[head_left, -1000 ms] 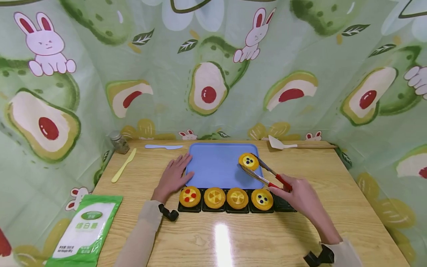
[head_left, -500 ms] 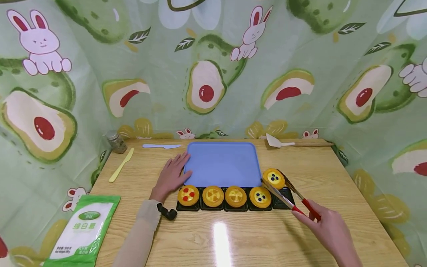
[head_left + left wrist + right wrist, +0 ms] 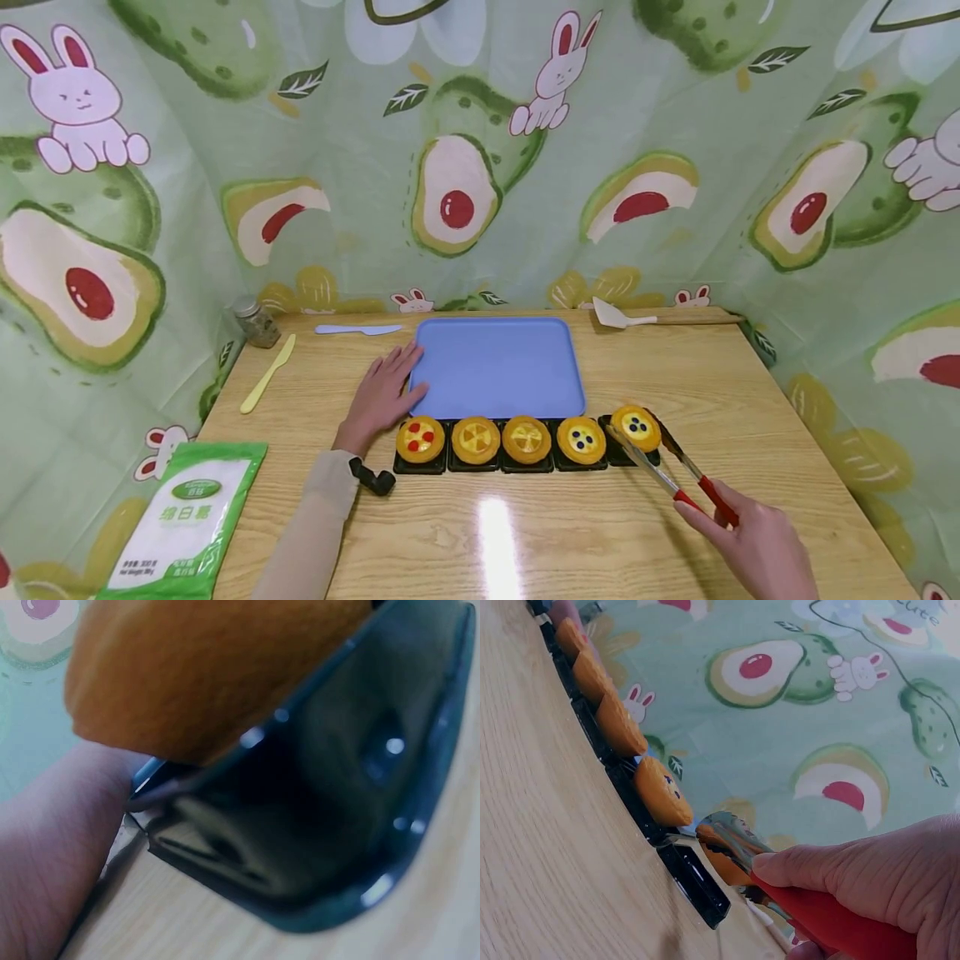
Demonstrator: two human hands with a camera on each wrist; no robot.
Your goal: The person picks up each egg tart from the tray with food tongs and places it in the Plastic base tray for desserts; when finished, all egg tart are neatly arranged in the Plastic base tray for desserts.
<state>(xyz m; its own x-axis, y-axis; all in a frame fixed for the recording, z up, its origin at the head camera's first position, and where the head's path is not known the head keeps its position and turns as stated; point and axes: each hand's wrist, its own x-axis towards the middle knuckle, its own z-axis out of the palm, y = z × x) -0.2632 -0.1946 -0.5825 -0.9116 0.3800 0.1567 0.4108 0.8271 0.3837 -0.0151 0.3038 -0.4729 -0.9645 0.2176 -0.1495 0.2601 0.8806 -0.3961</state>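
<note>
I am gripping the red-handled tongs (image 3: 675,475) in my right hand (image 3: 757,546), fingers curled round the handles, near the front right corner of the table (image 3: 750,392). The tong tips are pinching a tart (image 3: 636,427) topped with dark berries, and I am holding it at the right end of the black tray (image 3: 525,467), over the last cup. From the right wrist view the tart sits clamped between the metal tips just above that end cup, and I cannot tell whether it is touching the tray. Four more tarts (image 3: 500,439) are sitting in the cups to its left, in a row along the front edge of the blue board (image 3: 497,367). My left hand (image 3: 384,396) is lying flat and relaxed on the table, fingers straight, their tips touching the board's left edge, just behind the tray's left end. A green bag (image 3: 187,521) is lying at the front left corner, a yellow knife (image 3: 267,373) along the left edge, a jar (image 3: 257,322) in the back left corner and a spatula (image 3: 645,315) along the back edge.
</note>
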